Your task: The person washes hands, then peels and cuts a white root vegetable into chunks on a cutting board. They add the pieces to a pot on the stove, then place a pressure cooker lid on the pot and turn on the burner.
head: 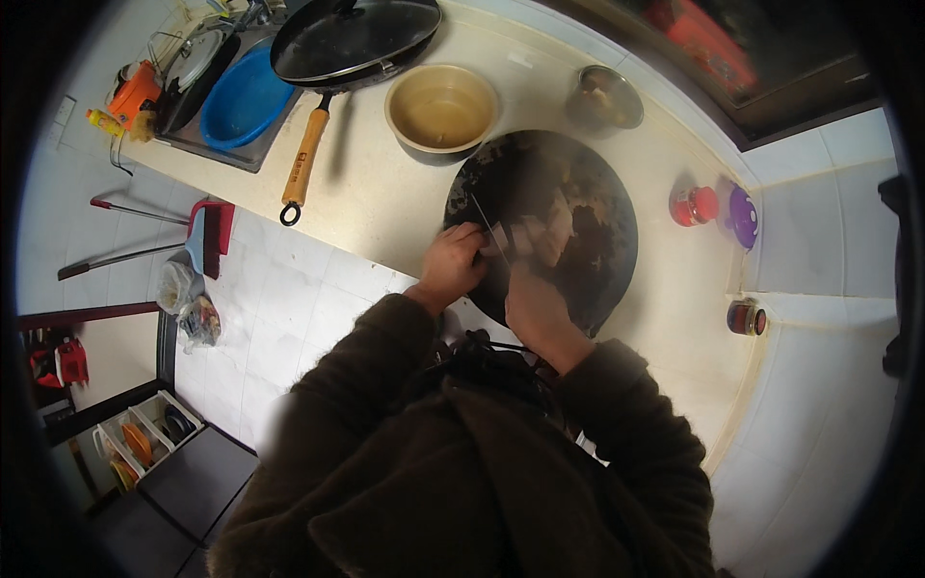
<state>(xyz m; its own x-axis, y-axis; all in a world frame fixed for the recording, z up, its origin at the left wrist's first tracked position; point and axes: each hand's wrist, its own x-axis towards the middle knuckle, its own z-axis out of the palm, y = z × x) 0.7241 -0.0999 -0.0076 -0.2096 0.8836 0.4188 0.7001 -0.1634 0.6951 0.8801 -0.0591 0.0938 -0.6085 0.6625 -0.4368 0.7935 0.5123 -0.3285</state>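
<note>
A round, dark, worn chopping board (607, 217) lies on the counter before me. My right hand (536, 307) is closed round a knife, whose thin blade (491, 225) points up and left across the board. Just left of the blade, the fingers of my left hand (455, 261) press on a pale piece of food (496, 238), perhaps meat. Several more pale pieces (533, 233) lie to the right of the knife, against a larger pale piece (558, 227). The knife's handle is hidden in my right hand.
Behind the board are a beige pot (442, 108) with liquid and a metal bowl (605, 97) with food. A lidded frying pan (354, 43) and blue basin (246, 97) are at upper left. A red-lidded jar (695, 206) and a small dark jar (746, 318) stand at right.
</note>
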